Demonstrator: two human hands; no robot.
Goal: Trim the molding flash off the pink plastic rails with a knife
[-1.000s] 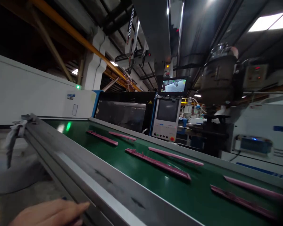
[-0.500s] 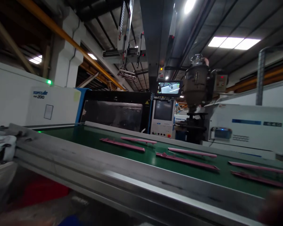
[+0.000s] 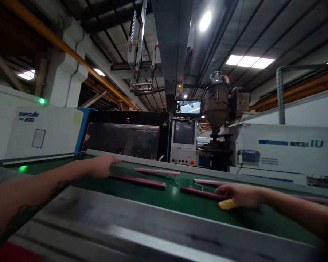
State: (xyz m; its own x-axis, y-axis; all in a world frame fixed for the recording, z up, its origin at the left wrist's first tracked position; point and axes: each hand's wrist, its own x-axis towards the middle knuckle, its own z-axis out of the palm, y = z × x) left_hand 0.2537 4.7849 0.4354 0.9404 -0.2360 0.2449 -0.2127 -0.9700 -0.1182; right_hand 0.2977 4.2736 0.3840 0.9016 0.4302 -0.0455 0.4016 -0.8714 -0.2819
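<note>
Long thin pink strips lie on a green conveyor belt. My left hand (image 3: 102,166) reaches over the belt at the left end of a pink strip (image 3: 139,180), index finger stretched out; its other fingers are hard to see. Behind that strip lies another pink strip (image 3: 157,171). On the right, my right hand (image 3: 239,194) has its fingers closed at the right end of a front pink strip (image 3: 199,192). A yellow wrap (image 3: 226,204) covers one of its fingers. Just beyond that hand is a rear pink strip (image 3: 207,182).
The metal conveyor rim (image 3: 158,211) runs along the near side. Behind the belt stand a machine with a dark window (image 3: 123,140), a control panel (image 3: 183,142) and a white machine (image 3: 284,145). Another pink strip (image 3: 314,199) lies far right, partly behind my right forearm.
Both hands have come in over the belt, my left from the left and my right from the lower right corner. My right fingers have closed at a strip. The view has shifted slightly.
</note>
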